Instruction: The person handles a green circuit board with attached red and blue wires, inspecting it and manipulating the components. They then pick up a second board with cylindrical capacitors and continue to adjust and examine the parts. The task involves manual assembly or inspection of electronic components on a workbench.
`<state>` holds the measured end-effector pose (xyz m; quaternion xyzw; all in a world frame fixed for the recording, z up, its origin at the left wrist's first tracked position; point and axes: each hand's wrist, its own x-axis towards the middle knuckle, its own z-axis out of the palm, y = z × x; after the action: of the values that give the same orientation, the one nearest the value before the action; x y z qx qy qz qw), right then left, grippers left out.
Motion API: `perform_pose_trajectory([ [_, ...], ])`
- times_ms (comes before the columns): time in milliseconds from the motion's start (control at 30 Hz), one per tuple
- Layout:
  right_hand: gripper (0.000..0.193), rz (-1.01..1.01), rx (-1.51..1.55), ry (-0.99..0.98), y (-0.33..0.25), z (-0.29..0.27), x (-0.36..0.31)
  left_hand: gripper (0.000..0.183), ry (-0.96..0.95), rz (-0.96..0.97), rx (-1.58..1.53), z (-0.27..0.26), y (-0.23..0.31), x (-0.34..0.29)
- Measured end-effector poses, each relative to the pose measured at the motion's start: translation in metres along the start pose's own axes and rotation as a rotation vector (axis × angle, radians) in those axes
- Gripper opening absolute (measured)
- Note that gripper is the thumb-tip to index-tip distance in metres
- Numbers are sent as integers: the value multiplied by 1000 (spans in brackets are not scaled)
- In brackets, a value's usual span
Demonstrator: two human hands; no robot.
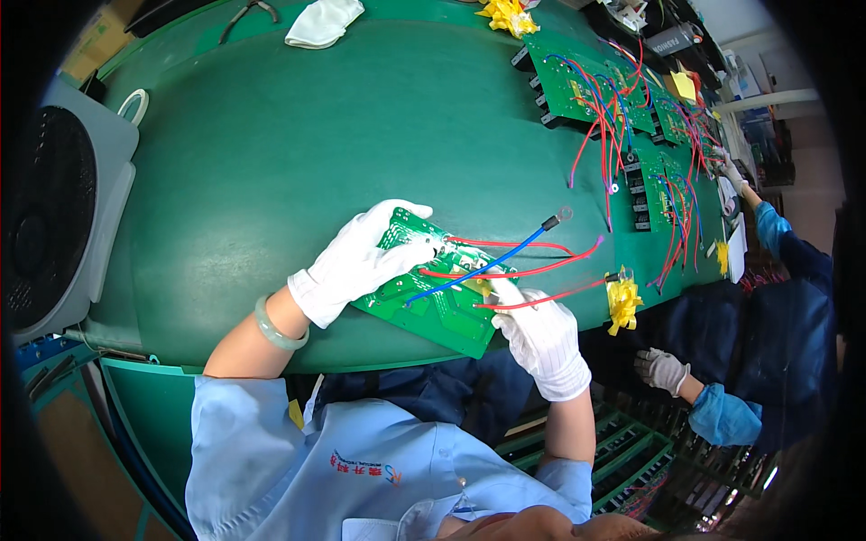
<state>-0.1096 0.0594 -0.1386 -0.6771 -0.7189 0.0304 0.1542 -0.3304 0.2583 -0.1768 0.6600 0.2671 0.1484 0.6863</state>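
Note:
A green circuit board (pixel 442 326) is tilted at the table's near edge, between my white-gloved hands. My left hand (pixel 356 257) grips its upper left part, with the thumb lying across the face. On the right edge, my right hand (pixel 546 347) is closed round the board; some of its fingers are hidden behind it. Several red wires (pixel 541 269) rise from the board and stick out to the right. Among them a blue wire (pixel 494 263) crosses upward, ending in a metal ring terminal (pixel 566 214). A small patch of yellow tape (pixel 478 286) shows near my right fingertips.
More wired green boards (pixel 577 86) stand at the far right. Bunches of yellow tape (pixel 622 302) hang at the near right edge. A grey fan (pixel 68 207) is at the left; a white cloth (pixel 325 22) lies at the back. A co-worker's gloved hand (pixel 663 371) is at the right.

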Motion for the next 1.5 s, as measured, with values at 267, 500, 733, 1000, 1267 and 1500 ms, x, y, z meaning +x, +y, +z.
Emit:
perform_pose_trajectory([
  [267, 49, -180, -197, -111, -1, -23, 19, 47, -31, 33, -36, -3, -3, 5],
  [500, 52, -123, -187, -38, -3, -20, 13, 50, -46, 22, -40, 0, 2, 4],
  [733, 52, -9, -212, 251, 1, -51, 7, 53, -76, -1, 19, -2, 0, 9],
  [1000, 52, 348, -191, 253, 27, -34, -69, 53, -12, 5, 13, 1, -3, 6],
  [1267, 44, 813, -203, 349, 96, 3, -146, 46, 171, 49, -215, 13, 0, 3],
  [1500, 43, 921, -234, 95, 97, 6, -141, 41, 142, 151, -185, 13, 2, -6],
])
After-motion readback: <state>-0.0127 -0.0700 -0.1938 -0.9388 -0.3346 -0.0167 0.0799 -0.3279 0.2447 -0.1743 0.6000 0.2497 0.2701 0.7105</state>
